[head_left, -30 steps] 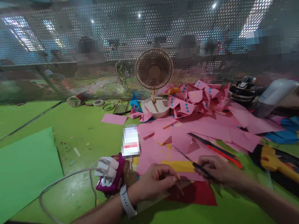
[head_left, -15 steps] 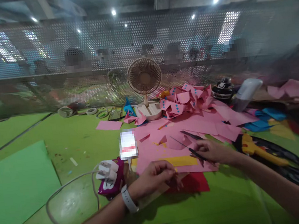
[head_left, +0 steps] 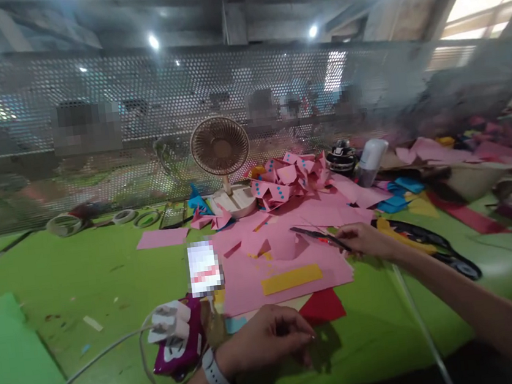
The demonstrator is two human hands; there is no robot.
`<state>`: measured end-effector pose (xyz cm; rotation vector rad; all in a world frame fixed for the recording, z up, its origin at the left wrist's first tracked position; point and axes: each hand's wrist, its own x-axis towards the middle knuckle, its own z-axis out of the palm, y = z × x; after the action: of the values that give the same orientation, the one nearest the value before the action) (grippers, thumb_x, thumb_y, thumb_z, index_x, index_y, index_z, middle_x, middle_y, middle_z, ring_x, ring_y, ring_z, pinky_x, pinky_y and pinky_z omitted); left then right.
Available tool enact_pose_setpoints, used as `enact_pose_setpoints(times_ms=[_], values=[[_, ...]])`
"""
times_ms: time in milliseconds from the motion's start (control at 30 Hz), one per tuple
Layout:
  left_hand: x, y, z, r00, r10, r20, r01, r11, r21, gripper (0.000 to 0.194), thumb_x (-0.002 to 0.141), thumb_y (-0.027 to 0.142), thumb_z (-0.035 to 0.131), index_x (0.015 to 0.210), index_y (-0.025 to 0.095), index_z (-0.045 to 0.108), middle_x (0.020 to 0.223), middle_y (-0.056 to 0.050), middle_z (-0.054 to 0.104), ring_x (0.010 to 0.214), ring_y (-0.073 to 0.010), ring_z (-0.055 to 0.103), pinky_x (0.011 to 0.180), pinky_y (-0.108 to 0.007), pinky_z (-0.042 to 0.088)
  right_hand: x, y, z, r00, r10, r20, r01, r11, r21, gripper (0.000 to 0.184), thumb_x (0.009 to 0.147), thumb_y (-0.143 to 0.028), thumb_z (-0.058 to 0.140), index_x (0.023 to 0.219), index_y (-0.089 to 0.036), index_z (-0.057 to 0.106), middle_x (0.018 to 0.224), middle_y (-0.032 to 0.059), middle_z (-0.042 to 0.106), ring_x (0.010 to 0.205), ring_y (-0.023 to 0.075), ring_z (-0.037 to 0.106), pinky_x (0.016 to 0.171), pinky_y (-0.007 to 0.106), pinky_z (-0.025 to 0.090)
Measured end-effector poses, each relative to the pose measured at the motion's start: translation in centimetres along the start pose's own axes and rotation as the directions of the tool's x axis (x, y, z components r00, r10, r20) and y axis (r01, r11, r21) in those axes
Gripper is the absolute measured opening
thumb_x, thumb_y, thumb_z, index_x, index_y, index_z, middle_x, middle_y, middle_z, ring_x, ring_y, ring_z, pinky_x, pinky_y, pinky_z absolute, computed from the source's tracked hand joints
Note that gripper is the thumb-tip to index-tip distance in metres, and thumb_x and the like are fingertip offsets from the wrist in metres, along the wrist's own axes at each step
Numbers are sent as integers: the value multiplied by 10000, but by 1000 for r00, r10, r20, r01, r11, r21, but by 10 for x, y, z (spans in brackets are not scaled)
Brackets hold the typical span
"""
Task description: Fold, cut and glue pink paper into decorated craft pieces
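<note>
My left hand (head_left: 272,338), with a white-banded watch (head_left: 218,378) on the wrist, hangs low over the near side of the green table. Its fingers are curled together; anything between them is too small to make out. Farther forward, my right hand (head_left: 362,241) has its fingers closed at the end of a slim black tool (head_left: 319,236), whose kind I cannot tell. Beneath the tool lie pink paper sheets (head_left: 282,220). A yellow paper strip (head_left: 292,279) rests on the pink paper between my hands, and a red paper piece (head_left: 324,307) lies just beyond my left fingers.
A small fan (head_left: 220,147) stands at the back beside a heap of folded pink paper (head_left: 291,175). Left of my hands are a lit phone (head_left: 204,267) and a purple box with white plugs (head_left: 176,343). A yellow-handled tool (head_left: 404,238) lies right. Mesh screen (head_left: 132,83) rises behind.
The view has swung right and tilted slightly. My left hand has drawn back toward the near edge, away from the yellow strip. My right hand has moved farther from the strip.
</note>
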<state>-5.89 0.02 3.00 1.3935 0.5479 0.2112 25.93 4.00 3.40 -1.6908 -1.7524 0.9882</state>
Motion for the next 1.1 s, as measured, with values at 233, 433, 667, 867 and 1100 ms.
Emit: enact_pose_setpoints(times_ms=[233, 433, 667, 867, 1100], values=[[11, -12, -6, 989, 49, -141, -44, 998, 44, 341, 765, 467, 615, 815, 130, 624, 628, -29, 652, 589, -127, 624, 581, -221, 436, 19, 29, -20, 980, -94, -178, 26, 937, -348, 408, 781, -455, 475, 815, -116, 700, 715, 57, 669, 652, 177, 570, 570, 251, 390], [9, -12, -12, 978, 95, -186, -67, 987, 149, 379, 804, 496, 551, 847, 128, 631, 684, -54, 684, 593, -128, 603, 563, -208, 410, 53, 30, -17, 969, -96, -226, -24, 879, -476, 368, 747, -445, 523, 696, -119, 686, 597, 34, 611, 552, 138, 493, 514, 240, 298], [12, -14, -19, 958, 148, -246, -123, 986, 113, 392, 788, 509, 570, 860, 126, 609, 686, -61, 680, 620, -141, 611, 604, -229, 434, 71, 25, -8, 956, -92, -277, -88, 814, -574, 289, 769, -349, 518, 688, -121, 678, 584, 50, 626, 501, 116, 464, 498, 241, 247], [13, -14, -22, 951, 164, -264, -126, 980, 155, 367, 815, 484, 545, 894, 132, 611, 707, -59, 691, 630, -142, 619, 627, -241, 449, 65, 19, -2, 960, -121, -254, -57, 800, -597, 255, 793, -309, 521, 776, -126, 698, 752, 89, 694, 622, 145, 552, 538, 232, 303], [13, -5, -23, 914, 193, -358, -176, 981, 79, 329, 779, 454, 605, 836, 130, 623, 687, -39, 655, 619, -138, 607, 626, -246, 460, 31, 20, -11, 925, -157, -347, -87, 799, -595, 277, 833, -289, 452, 894, -171, 695, 919, 78, 701, 813, 181, 607, 678, 237, 385]])
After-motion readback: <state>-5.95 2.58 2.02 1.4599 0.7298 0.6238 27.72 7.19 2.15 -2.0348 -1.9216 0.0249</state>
